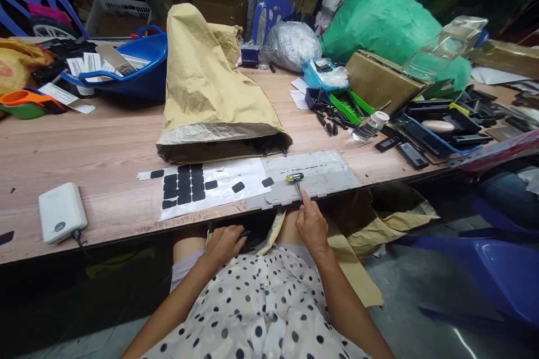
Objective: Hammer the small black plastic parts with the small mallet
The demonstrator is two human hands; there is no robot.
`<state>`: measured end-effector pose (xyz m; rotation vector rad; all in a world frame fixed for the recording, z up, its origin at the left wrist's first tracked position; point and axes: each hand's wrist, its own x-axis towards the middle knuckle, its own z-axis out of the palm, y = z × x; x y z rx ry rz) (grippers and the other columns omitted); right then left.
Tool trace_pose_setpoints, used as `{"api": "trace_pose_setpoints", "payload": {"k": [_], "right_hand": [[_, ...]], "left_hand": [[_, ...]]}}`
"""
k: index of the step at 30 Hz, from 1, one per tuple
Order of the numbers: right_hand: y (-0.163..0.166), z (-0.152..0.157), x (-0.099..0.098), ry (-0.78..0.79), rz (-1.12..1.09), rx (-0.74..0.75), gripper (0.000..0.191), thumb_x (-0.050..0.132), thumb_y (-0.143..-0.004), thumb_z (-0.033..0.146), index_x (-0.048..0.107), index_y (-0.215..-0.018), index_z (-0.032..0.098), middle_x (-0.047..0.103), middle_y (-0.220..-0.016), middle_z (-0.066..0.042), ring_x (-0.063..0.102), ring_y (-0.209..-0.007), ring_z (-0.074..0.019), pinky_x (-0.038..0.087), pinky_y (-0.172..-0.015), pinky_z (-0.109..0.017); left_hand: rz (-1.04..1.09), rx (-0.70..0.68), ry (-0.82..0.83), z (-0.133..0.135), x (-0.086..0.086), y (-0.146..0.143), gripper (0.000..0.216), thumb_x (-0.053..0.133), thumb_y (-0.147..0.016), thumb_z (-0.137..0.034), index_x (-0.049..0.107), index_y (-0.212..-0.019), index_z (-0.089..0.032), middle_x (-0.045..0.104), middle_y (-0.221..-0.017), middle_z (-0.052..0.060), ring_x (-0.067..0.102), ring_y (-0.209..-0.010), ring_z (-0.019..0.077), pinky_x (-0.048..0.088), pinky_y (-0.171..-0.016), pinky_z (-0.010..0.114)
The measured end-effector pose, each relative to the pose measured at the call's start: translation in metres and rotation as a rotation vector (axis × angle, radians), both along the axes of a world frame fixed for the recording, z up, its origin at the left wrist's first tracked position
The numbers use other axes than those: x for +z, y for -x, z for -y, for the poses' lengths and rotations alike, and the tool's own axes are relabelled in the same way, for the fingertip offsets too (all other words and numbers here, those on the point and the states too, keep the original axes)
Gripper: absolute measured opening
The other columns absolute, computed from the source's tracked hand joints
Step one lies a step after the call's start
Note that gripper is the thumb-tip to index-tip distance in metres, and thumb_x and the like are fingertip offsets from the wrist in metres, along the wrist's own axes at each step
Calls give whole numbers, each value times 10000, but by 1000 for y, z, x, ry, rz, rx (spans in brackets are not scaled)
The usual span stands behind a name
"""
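Fingers of the person's right hand (312, 227) are grasping a small hammer (296, 178), its head showing against the grey board (330, 171) at the table edge. The left hand (225, 242) is curling above the lap beside something dark; I cannot tell whether it is holding it. Black patches (184, 184) are lying on a white sheet (223, 196) left of the hammer.
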<state>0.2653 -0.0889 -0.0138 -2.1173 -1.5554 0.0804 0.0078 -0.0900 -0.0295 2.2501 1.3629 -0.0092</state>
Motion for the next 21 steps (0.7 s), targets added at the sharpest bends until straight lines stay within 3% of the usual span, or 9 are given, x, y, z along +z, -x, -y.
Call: {"api": "trace_pose_setpoints", "payload": {"k": [3,7,12,14,16,19,21], "right_hand": [[-1,0,-3,-36,14,17,586,490,-884,128,593,-1427,322,632,-876,-47,502,-603,-153,329,-498,-268],[-1,0,-5,-49,10,21,609,493,-877,129,567,-1450,319,639,-882,-47,515,-615,-154,348,-503,-262],[-1,0,-5,-27,-8,23,606,486,-881,135,560,-1456,309,651,-936,-54,545,-650,-160,372,-517,-253],[-1,1,-5,-24,-9,16,592,486,-885,137,571,-1446,306,654,-939,-49,555,-653,-159,374,-522,-250],[-1,1,-6,-33,-7,15,575,481,-888,140,590,-1430,299,656,-927,-45,560,-652,-157,376,-524,-248],[-1,2,-7,-37,-11,22,564,479,-887,146,600,-1420,287,657,-927,-49,567,-661,-163,391,-528,-249],[-1,3,-8,-33,-10,26,574,483,-887,146,585,-1432,292,657,-945,-52,579,-678,-170,407,-533,-246]], "left_hand": [[-228,157,171,-4,1,2,156,585,-883,-234,729,-866,-176,747,-869,138,730,-878,299,523,-755,358],[-273,159,214,-6,14,-7,124,631,-847,-212,745,-867,-165,753,-937,170,731,-942,327,527,-791,379],[98,-99,216,-18,48,-16,186,695,-815,-335,754,-959,-232,757,-922,77,716,-830,254,517,-697,313],[302,-60,193,-41,59,-17,233,644,-862,-405,747,-997,-245,745,-868,38,691,-750,208,511,-651,285],[439,137,19,-78,65,-17,285,608,-882,-428,733,-1032,-221,731,-873,42,674,-756,201,528,-672,295],[378,597,-326,-145,65,-11,318,621,-861,-371,708,-1088,-167,706,-945,106,667,-895,268,549,-784,381],[229,854,-311,-183,61,-6,270,601,-870,-325,722,-991,-116,689,-879,156,668,-937,336,543,-798,436]]}}
